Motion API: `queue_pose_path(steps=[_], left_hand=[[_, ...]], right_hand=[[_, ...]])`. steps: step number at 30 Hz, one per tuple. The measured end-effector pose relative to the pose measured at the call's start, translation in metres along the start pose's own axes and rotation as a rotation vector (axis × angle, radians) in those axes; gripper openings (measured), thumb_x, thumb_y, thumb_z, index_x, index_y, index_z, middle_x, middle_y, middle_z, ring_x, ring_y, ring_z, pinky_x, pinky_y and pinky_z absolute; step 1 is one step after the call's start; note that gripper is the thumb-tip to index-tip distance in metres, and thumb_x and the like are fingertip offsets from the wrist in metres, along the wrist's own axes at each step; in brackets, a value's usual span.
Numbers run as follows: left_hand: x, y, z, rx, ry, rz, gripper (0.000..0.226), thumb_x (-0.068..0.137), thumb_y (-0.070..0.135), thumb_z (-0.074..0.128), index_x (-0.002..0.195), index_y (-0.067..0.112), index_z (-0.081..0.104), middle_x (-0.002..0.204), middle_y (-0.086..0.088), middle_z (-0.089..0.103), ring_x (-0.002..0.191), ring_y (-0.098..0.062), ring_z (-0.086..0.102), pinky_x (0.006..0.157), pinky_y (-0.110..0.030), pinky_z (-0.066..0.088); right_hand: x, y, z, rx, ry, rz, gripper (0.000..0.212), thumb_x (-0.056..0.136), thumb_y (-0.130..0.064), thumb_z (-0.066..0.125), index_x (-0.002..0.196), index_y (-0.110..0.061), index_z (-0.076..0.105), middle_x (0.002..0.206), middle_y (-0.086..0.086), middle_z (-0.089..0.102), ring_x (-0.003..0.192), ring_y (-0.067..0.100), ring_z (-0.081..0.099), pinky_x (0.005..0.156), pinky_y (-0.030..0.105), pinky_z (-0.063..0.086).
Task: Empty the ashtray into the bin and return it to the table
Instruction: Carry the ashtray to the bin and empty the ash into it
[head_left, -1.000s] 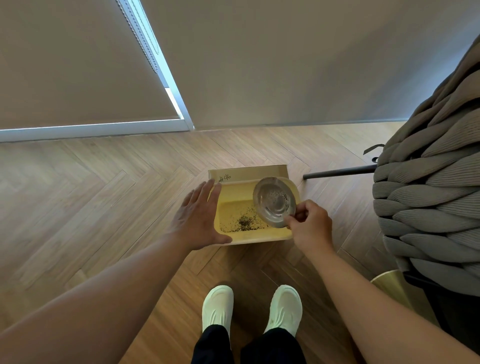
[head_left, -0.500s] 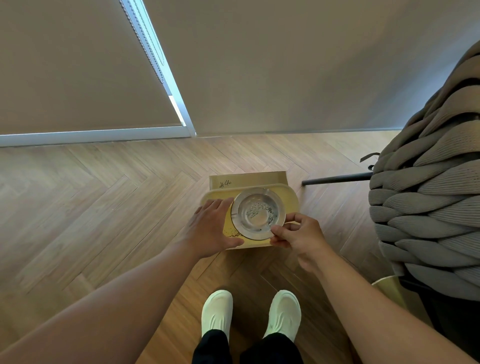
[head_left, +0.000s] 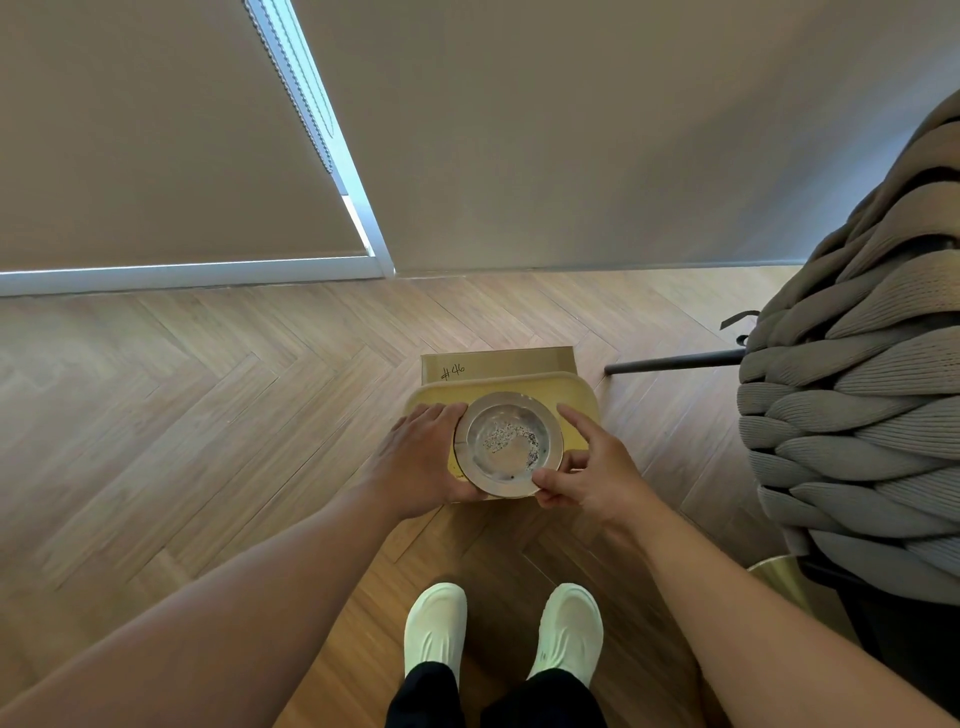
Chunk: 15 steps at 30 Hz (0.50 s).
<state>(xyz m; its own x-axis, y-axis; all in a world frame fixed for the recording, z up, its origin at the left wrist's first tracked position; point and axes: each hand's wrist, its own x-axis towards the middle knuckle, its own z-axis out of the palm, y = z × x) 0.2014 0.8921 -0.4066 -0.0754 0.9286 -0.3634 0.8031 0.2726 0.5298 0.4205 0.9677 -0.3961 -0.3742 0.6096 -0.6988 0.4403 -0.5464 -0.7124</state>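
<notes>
Nearest me, my right hand (head_left: 592, 478) pinches the near rim of the glass ashtray (head_left: 509, 441), index finger straight. My left hand (head_left: 415, 462) lies flat and relaxed on the left edge of the yellow bin (head_left: 576, 395). The ashtray hangs level over the bin. Dark specks show through the glass; whether leftover or binned, I cannot tell. I judge the return to the table is still to do.

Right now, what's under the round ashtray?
The yellow bin is under the ashtray; only its rim peeks out. The ashtray hides most of its inside. Dark specks show there, but I cannot tell whether they lie in the ashtray or below.
</notes>
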Motion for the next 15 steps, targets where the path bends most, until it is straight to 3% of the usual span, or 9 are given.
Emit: queue_pose_path(steps=[6,8,11,15], left_hand=[[-0.0013,-0.0008,-0.0019,-0.008,-0.004,-0.001,0.104,0.050,0.073,0.077,0.137,0.026,0.042,0.128,0.006,0.057,0.116,-0.015,0.048,0.099,-0.034,0.040],[-0.0013,-0.0008,-0.0032,-0.016,-0.001,-0.003,0.104,0.050,0.072,0.077,0.136,0.027,0.042,0.128,0.007,0.056,0.117,-0.015,0.048,0.099,-0.034,0.040],[-0.0021,0.0004,-0.0053,-0.024,-0.003,-0.003,0.103,0.050,0.071,0.079,0.135,0.028,0.043,0.128,0.007,0.056,0.117,-0.015,0.048,0.099,-0.035,0.040],[-0.0042,0.0049,-0.0082,-0.040,-0.007,-0.006,0.103,0.050,0.070,0.079,0.137,0.028,0.042,0.129,0.008,0.056,0.119,-0.015,0.049,0.101,-0.036,0.041]], right_hand=[[0.0024,-0.0064,-0.0067,-0.216,-0.117,-0.080,0.108,0.069,-0.007,0.088,0.154,-0.034,0.026,0.086,-0.005,0.077,0.080,0.008,0.073,0.061,0.017,0.056],[0.0041,-0.0067,-0.0082,-0.332,-0.140,-0.096,0.115,0.063,-0.015,0.092,0.154,-0.035,0.024,0.092,-0.009,0.076,0.087,0.007,0.071,0.071,0.016,0.054],[0.0063,-0.0073,-0.0066,-0.487,-0.131,-0.119,0.116,0.061,-0.022,0.092,0.153,-0.035,0.022,0.116,-0.007,0.068,0.107,0.014,0.064,0.093,0.030,0.051],[0.0075,-0.0068,-0.0045,-0.610,-0.049,-0.185,0.104,0.064,-0.031,0.088,0.148,-0.038,0.026,0.123,-0.002,0.063,0.112,0.021,0.058,0.092,0.035,0.050]])
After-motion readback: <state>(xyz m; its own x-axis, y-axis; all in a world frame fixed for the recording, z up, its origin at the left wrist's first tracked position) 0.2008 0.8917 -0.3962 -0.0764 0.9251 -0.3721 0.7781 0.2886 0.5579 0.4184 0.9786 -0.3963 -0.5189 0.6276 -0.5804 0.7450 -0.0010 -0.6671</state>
